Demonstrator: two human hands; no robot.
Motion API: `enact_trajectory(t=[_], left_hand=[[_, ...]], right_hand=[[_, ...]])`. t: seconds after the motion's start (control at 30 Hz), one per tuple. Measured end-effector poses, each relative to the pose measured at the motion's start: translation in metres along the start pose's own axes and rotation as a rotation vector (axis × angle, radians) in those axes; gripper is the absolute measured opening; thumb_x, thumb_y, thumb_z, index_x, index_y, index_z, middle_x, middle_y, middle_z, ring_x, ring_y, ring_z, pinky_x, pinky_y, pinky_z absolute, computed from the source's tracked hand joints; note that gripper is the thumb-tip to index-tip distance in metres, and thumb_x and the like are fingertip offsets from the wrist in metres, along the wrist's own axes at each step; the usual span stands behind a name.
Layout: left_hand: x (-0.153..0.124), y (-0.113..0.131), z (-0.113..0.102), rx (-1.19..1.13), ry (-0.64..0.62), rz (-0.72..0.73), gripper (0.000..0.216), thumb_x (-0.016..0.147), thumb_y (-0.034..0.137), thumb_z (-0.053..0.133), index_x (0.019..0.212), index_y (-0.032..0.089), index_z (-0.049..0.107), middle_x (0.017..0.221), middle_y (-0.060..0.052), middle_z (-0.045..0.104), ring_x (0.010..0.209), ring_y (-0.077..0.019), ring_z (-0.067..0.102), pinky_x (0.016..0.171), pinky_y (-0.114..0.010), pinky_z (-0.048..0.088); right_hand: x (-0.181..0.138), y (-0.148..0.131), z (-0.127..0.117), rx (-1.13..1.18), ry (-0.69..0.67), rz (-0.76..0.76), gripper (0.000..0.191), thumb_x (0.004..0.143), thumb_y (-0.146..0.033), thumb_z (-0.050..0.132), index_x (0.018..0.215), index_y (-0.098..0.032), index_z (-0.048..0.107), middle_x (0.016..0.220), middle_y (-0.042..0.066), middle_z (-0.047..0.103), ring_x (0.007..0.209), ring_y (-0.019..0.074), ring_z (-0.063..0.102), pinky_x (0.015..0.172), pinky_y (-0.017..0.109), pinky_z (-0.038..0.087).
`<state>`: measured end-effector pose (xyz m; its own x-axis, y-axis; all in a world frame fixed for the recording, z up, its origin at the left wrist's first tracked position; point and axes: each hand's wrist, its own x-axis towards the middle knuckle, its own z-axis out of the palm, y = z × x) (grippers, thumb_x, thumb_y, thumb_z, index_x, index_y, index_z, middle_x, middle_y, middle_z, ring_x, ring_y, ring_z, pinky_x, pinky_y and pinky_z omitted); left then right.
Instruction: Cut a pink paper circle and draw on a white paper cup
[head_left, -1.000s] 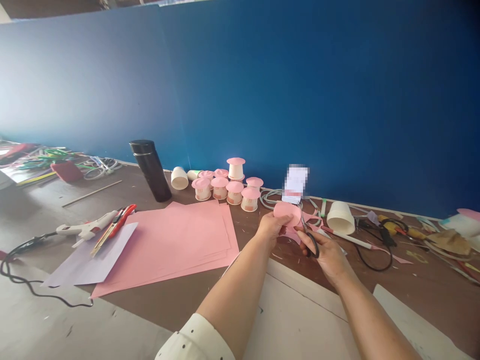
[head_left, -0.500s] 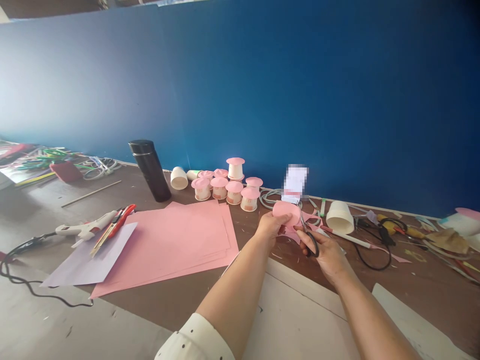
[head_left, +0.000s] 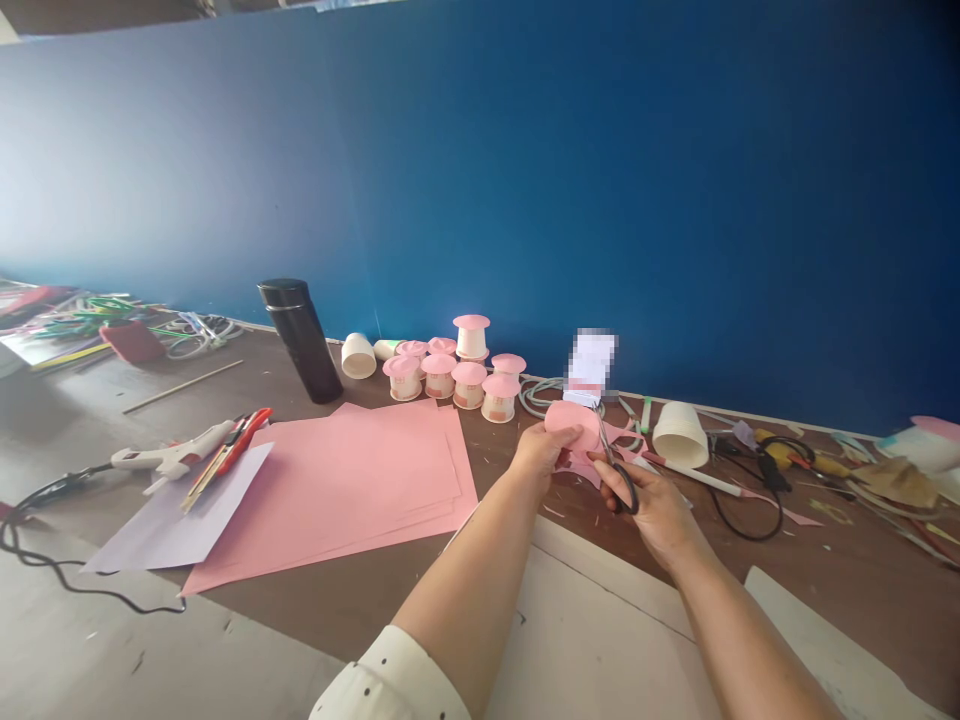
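Note:
Between thumb and fingers, my left hand (head_left: 541, 452) pinches a piece of pink paper (head_left: 571, 424) with a rounded edge. My right hand (head_left: 656, 505) is closed around the black handles of a pair of scissors (head_left: 622, 486). The blades point away from me and lie against the right edge of the paper, where a cut strip hangs off. Pink scraps (head_left: 581, 470) lie under both hands. Left of them stand several small paper cups with pink paper roofs (head_left: 469, 384), one of them raised behind the others.
Pink sheets (head_left: 360, 480) lie to the left, with a lilac sheet (head_left: 180, 520), a red utility knife (head_left: 229, 455) and a glue gun (head_left: 176, 455). A black flask (head_left: 304, 345) stands behind. Plain white cups (head_left: 679, 435), cables and scraps line the blue partition (head_left: 480, 180).
Almost nothing differs. Both hands, the paper and the scissors hold nearly the same position.

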<state>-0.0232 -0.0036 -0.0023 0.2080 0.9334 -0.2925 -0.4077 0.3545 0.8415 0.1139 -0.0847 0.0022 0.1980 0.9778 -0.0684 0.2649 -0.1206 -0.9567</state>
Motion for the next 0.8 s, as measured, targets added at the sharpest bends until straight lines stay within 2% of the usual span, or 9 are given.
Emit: enact_trajectory(t=[0.4, 0.67, 0.8], left_hand=[[0.0003, 0.0019, -0.0015, -0.031, 0.022, 0.003, 0.029, 0.065, 0.026, 0.08, 0.088, 0.014, 0.066, 0.07, -0.002, 0.059, 0.057, -0.0084, 0.047, 0.057, -0.022, 0.041], [0.0017, 0.0003, -0.0023, -0.049, 0.013, 0.007, 0.032, 0.064, 0.027, 0.082, 0.088, 0.013, 0.065, 0.071, -0.002, 0.059, 0.057, -0.0079, 0.047, 0.057, -0.023, 0.041], [0.0001, 0.0018, -0.0017, -0.049, 0.015, 0.005, 0.028, 0.065, 0.025, 0.08, 0.085, 0.013, 0.065, 0.07, -0.002, 0.059, 0.056, -0.0078, 0.047, 0.057, -0.023, 0.042]], right_hand=[[-0.0031, -0.0071, 0.0019, -0.041, 0.012, -0.029, 0.046, 0.072, -0.065, 0.067, 0.067, -0.019, 0.069, 0.063, 0.001, 0.059, 0.056, 0.0113, 0.052, 0.055, 0.024, 0.042], [-0.003, -0.0062, 0.0022, -0.073, 0.03, -0.015, 0.046, 0.072, -0.065, 0.067, 0.074, -0.02, 0.072, 0.064, 0.002, 0.06, 0.057, 0.0127, 0.053, 0.05, 0.024, 0.039], [-0.0005, -0.0015, 0.0012, -0.058, 0.02, -0.008, 0.043, 0.074, -0.062, 0.068, 0.085, -0.021, 0.074, 0.065, 0.001, 0.061, 0.058, 0.0125, 0.053, 0.049, 0.023, 0.038]])
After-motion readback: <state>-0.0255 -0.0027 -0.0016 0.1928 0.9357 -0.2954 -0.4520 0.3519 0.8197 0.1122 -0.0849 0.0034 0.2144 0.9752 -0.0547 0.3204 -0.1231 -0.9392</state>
